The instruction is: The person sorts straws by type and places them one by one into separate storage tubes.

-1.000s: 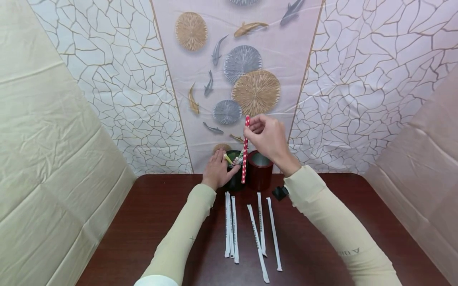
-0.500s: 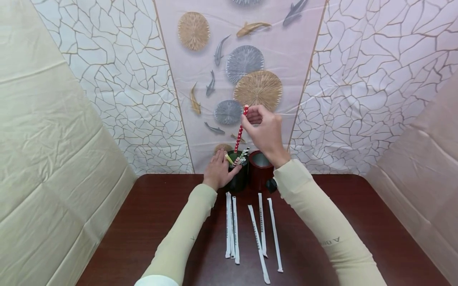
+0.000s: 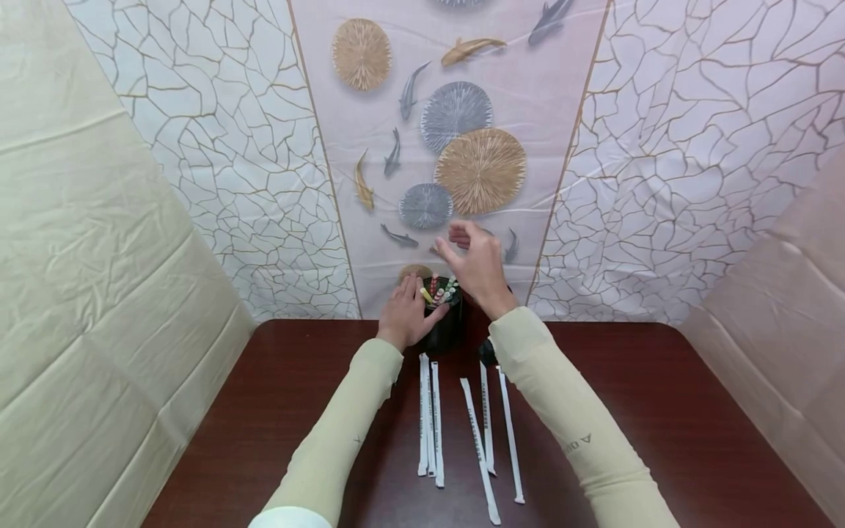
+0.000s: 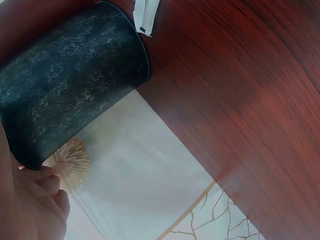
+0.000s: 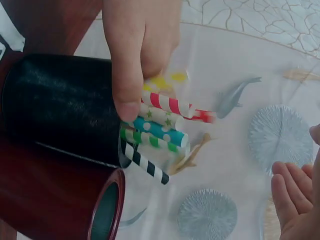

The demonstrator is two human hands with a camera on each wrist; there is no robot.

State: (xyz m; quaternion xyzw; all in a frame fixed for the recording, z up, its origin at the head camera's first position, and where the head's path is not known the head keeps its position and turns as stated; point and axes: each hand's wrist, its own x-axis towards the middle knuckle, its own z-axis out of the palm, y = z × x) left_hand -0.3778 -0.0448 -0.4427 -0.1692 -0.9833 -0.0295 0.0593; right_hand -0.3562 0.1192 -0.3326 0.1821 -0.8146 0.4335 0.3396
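Note:
My left hand (image 3: pixel 404 315) grips the rim of a black cylindrical cup (image 3: pixel 444 334), its thumb across the front and the other fingers at the far left side. Several patterned paper straws (image 3: pixel 441 295) stand in this cup. The right wrist view shows a black-and-white striped straw (image 5: pixel 147 164), a blue dotted straw (image 5: pixel 160 132) and a blurred red straw (image 5: pixel 204 116) among them. Above and right of the straws hovers my right hand (image 3: pixel 478 268), fingers loosely bent and holding nothing. A dark red cup (image 5: pixel 55 185) stands beside the black one, mostly hidden by my right arm in the head view.
Several white paper-wrapped straws lie on the dark wooden table (image 3: pixel 264 411): a left group (image 3: pixel 431 422) and a right group (image 3: pixel 480 447). A patterned cloth (image 3: pixel 455 169) hangs behind the table's far edge. Beige cloth walls (image 3: pixel 86 293) stand at both sides.
My right hand lowered the red straw with white spots into the black cup and let it go. The hand then drew back slightly, its fingers parted. My left hand stayed on the cup.

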